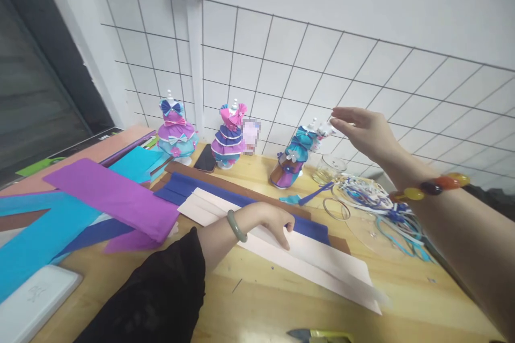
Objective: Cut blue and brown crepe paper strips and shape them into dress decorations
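Note:
A long pale pink strip of crepe paper point(322, 257) lies slantwise on the wooden table, over a dark blue strip point(225, 193) and a brown strip point(193, 174). Resting on the pink strip is my left hand point(273, 222), its thumb and forefinger bent and apart, with nothing seen between them. Some of its fingers are hidden. My right hand point(360, 128) is raised off the table at the right, fingers stretched out and holding nothing visible. Behind it, close to the fingertips, stands a small mannequin in a teal and purple paper dress point(295, 153).
Two more dressed mannequins point(175, 128) point(227, 136) stand by the wall grid, a phone point(206, 158) between them. Purple paper point(116, 198) and turquoise paper point(36, 241) cover the left. Right are a glass jar point(330, 168) and tangled ribbons point(366, 195). A yellow-handled tool point(319, 335) lies in front.

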The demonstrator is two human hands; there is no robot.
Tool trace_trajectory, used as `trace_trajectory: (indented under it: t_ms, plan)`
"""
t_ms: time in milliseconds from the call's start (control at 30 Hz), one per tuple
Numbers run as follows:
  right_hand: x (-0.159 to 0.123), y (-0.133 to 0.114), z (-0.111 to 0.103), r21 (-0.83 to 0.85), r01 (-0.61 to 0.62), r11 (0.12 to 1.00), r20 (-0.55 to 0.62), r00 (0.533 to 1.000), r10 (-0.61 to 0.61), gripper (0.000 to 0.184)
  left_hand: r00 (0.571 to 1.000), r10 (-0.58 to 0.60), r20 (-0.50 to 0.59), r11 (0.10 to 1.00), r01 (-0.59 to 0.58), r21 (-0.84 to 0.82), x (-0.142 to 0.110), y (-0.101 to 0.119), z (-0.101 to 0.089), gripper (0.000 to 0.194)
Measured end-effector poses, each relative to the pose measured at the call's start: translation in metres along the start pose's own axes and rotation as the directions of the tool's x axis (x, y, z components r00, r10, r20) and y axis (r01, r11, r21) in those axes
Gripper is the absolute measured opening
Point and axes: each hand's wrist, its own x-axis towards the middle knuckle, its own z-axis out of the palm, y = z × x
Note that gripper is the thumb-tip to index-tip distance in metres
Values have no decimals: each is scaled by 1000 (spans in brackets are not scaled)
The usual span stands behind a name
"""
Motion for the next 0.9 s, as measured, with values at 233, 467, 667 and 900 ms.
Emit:
trace_trajectory:
  t_ms: [233,467,667,900]
  plan:
    - [-113,20,-27,-101,-18,995,165,986,35,27,1000,11,-2,999,-11,32,7,-4,0,55]
    - [-249,50,-28,-217,5,976,461,882,98,29,1000,-28,3,998,28,56,11,-2,0,58]
    - [-306,64,-22,-339,83,937,427,901,74,32,999,-31,7,998,30,60,10,1,-2,52]
    - [-308,71,-18,-432,168,886,464,884,59,29,996,-85,-17,994,86,71,6,8,-4,47]
